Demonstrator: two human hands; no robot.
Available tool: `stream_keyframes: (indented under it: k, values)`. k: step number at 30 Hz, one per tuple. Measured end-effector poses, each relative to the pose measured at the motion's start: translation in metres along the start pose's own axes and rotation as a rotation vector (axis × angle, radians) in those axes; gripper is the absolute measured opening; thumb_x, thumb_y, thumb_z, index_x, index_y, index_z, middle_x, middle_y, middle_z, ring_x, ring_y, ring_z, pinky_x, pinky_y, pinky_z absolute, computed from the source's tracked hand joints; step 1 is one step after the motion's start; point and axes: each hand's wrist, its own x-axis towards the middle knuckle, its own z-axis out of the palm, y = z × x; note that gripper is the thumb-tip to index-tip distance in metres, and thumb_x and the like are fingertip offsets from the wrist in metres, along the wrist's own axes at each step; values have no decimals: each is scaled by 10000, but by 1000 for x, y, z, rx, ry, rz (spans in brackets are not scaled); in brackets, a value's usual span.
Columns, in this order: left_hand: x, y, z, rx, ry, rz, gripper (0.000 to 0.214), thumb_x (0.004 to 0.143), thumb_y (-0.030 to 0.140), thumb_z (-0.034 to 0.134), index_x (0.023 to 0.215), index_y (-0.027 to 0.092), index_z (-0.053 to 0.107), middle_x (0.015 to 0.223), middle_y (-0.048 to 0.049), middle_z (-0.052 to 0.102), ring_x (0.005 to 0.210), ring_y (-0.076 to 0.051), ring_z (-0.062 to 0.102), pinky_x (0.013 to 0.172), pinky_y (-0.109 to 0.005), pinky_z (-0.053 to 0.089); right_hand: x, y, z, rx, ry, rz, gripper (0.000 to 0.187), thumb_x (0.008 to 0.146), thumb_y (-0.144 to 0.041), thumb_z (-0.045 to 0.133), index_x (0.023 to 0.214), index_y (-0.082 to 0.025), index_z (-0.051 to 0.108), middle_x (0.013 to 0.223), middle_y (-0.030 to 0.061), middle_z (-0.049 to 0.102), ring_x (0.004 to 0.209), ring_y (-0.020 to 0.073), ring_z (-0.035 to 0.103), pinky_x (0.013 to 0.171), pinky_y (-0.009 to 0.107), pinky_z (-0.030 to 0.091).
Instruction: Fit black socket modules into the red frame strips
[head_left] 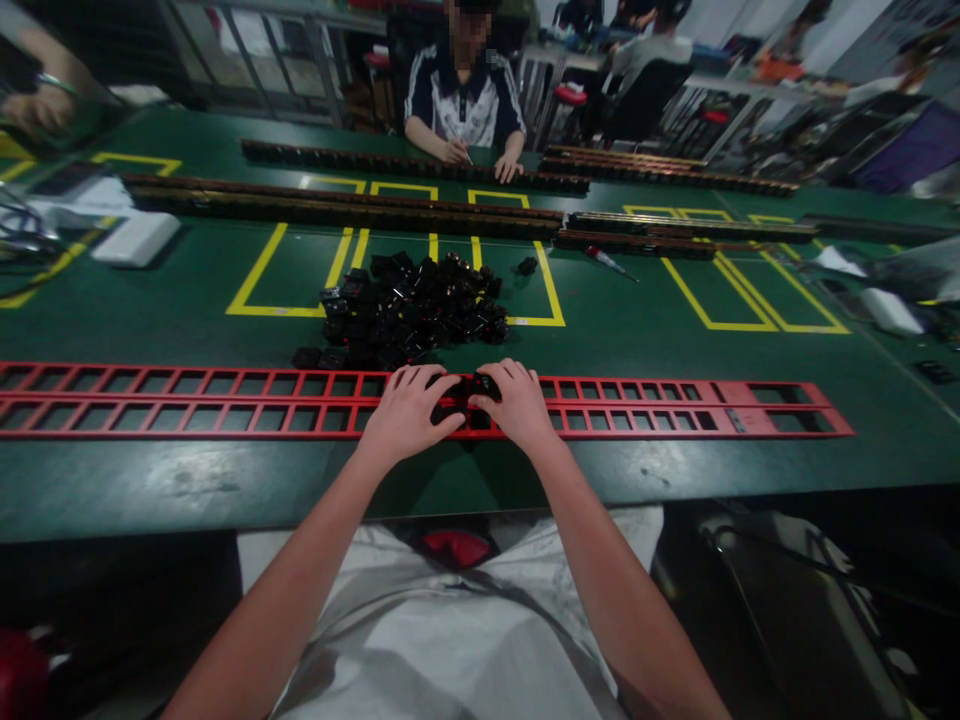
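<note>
Two long red slotted frames [187, 395] lie side by side across the green table [187, 480] in front of me. My left hand [409, 410] and my right hand [517, 400] rest on them near the middle, fingers curled. Between the hands sit small black socket parts [472, 392], pressed against the frames. Each hand's fingers close on one of these parts. A heap of the same black parts [409, 310] lies just beyond the frames.
Yellow tape boxes [259, 270] mark the table. Long dark strips [337, 210] lie further back, where a person [465, 100] works opposite. A screwdriver [611, 263] and white boxes [135, 240] lie at the sides. One loose black part [527, 265] sits apart.
</note>
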Motion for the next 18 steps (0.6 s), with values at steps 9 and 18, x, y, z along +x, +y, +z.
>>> stream_keyframes:
  k: [9,18]
  values:
    - [0,2,-2,7,1,6,483,909,464,608,1335,238,591,1349,-95,574,1259,-306,499,1168,-522,338,-2,-4,-5,-28,-5,-52,311,932,-316,704,1221,-234,624,1116,86,638,1080,291,574,872,426,394]
    - [0,2,-3,-4,-4,5,476,911,458,611,1335,242,593,1353,-97,574,1263,-311,502,1154,-526,348,-5,-6,-4,-48,-4,-39,299,950,-328,666,1230,-230,629,1126,80,641,1099,275,565,927,432,380]
